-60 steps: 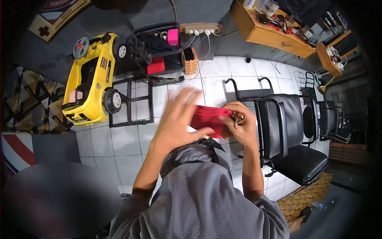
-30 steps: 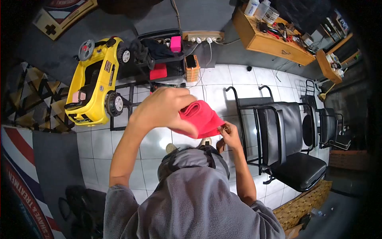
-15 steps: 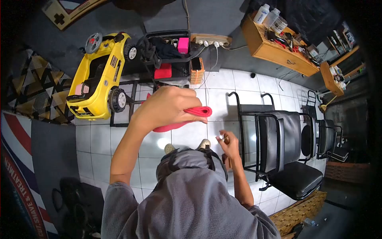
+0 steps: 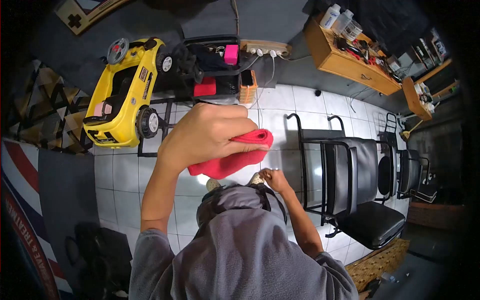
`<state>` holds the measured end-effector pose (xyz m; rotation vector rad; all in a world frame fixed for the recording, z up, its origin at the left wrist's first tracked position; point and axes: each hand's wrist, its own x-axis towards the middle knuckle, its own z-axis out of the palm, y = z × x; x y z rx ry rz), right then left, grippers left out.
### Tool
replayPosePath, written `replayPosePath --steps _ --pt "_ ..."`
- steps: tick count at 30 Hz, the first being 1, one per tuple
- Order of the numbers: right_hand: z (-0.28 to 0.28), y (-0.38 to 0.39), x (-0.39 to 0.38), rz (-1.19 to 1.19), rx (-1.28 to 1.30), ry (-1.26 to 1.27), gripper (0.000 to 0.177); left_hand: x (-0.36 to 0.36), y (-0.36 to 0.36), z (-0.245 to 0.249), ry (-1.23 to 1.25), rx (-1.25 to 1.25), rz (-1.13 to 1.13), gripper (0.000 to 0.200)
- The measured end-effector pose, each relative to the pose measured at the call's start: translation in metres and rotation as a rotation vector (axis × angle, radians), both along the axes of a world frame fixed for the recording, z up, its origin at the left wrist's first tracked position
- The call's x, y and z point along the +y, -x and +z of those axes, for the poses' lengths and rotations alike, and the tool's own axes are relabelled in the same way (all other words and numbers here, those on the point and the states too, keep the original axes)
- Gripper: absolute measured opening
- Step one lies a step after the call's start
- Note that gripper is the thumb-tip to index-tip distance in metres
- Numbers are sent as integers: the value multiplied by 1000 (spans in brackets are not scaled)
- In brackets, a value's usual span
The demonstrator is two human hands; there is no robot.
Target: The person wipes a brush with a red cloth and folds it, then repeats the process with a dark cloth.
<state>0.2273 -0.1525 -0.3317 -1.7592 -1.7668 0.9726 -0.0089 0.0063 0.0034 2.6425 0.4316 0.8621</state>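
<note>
A folded red cloth [image 4: 230, 162] hangs from my left hand [image 4: 212, 132], raised in the middle of the view. The fingers are wrapped over its rolled upper edge, and the loose part drops below the palm. My right hand [image 4: 274, 180] is lower down, close to my body and just right of my shoe [image 4: 256, 179]. Its fingers are curled in, and whatever may be inside them is too small to make out. Some of the floor and the rack behind is hidden by my left hand.
Black padded chairs [image 4: 362, 172] with metal frames stand on the right. A yellow toy car [image 4: 122, 95] is at the left, beside a black rack [image 4: 210, 80] holding several items. At the back right, a wooden shelf [image 4: 350, 67] carries bottles and tools. White tiles [image 4: 280, 110] cover the floor.
My left hand has turned slightly, and more of the red cloth shows below it. The right hand has moved left and inward toward my body, its fingers now more curled.
</note>
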Motion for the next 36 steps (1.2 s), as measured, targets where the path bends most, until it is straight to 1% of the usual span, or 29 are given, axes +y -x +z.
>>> replayPosePath --steps 1,3,4,6,7,9,10,11,14,15,18,19,22,23,25,26,27,28,30,32,33,34,36 --pt "4 1 0 17 -16 -8 18 -2 2 1 28 3 -6 28" --pt "14 -6 1 -120 57 13 25 -6 4 1 94 52 -26 30" --pt "41 -6 2 -196 92 29 28 -7 3 -4 100 86 -36 31" --pt "113 -3 22 -291 278 19 42 -7 -2 -18 108 151 -68 34" --pt "147 2 31 -239 400 -96 45 -7 -6 -27 141 206 -75 36" --pt "211 15 41 -157 541 -180 49 -7 -16 -42 159 199 -60 37" --pt "237 21 44 -126 560 -149 49 -8 -19 -48 167 196 -54 37" --pt "251 25 48 -74 465 -150 40 -6 -22 -51 205 184 -71 37" --pt "254 34 62 -97 297 -331 33 -5 -19 -43 359 250 -42 37" --pt "253 31 66 -120 222 -341 28 -2 -15 -49 437 206 -39 32" --pt "239 22 69 -221 257 -389 28 12 13 -83 420 415 85 28" --pt "242 19 67 -276 291 -350 25 13 19 -88 405 398 145 22" --pt "234 11 58 -310 362 -293 22 10 24 -94 408 253 183 21" --pt "230 8 53 -307 374 -275 20 7 24 -92 350 245 191 21" --pt "221 0 43 -256 371 -271 16 -4 26 -95 423 139 187 23" --pt "228 -2 34 -259 352 -187 19 -10 27 -97 459 86 182 24" --pt "235 -4 26 -260 329 -103 22 -17 30 -90 549 94 152 27" --pt "247 -5 18 -143 164 -145 27 -24 37 -85 583 101 92 29" --pt "250 -15 -1 121 187 -89 32 -40 54 -81 658 119 -24 33" --pt "251 -16 -19 309 357 -57 36 -55 65 -91 820 49 -254 35" --pt "257 -20 -26 357 419 142 38 -64 69 -96 903 11 -367 36" --pt "248 -20 -29 441 529 60 38 -74 71 -98 1037 51 -388 35" --pt "240 -21 -31 536 579 178 37 -91 73 -100 1303 132 -428 33"
